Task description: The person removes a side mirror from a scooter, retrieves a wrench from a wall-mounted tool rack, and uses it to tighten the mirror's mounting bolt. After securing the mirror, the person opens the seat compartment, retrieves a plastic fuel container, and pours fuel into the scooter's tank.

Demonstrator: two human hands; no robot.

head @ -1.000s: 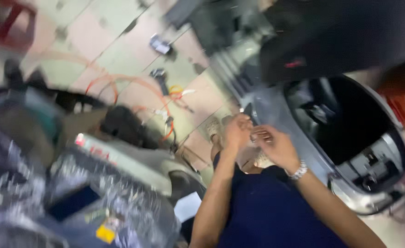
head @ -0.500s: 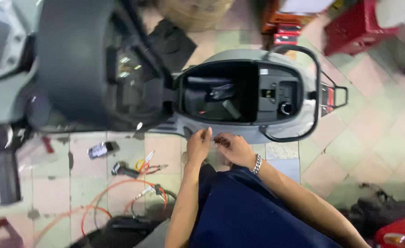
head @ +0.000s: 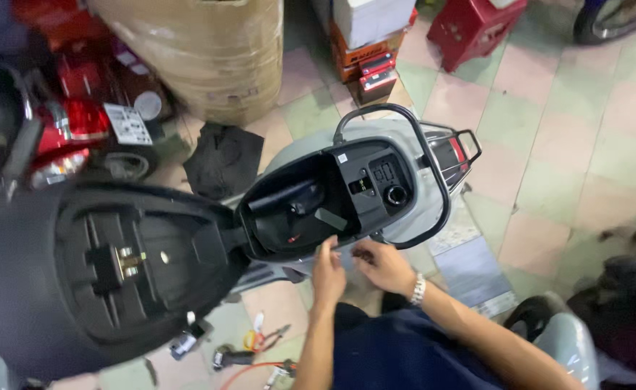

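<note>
Seat (head: 101, 271) is tipped up, baring the bin (head: 296, 209); left hand (head: 329, 273) and right hand (head: 383, 266) meet at its rim, grip unclear.

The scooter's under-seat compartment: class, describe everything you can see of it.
The under-seat compartment is a black, plastic-looking tub set in the grey scooter body, open, with the seat hinged up to its left. Dark items lie inside. A round filler cap sits behind it. The left hand reaches its near rim.
</note>
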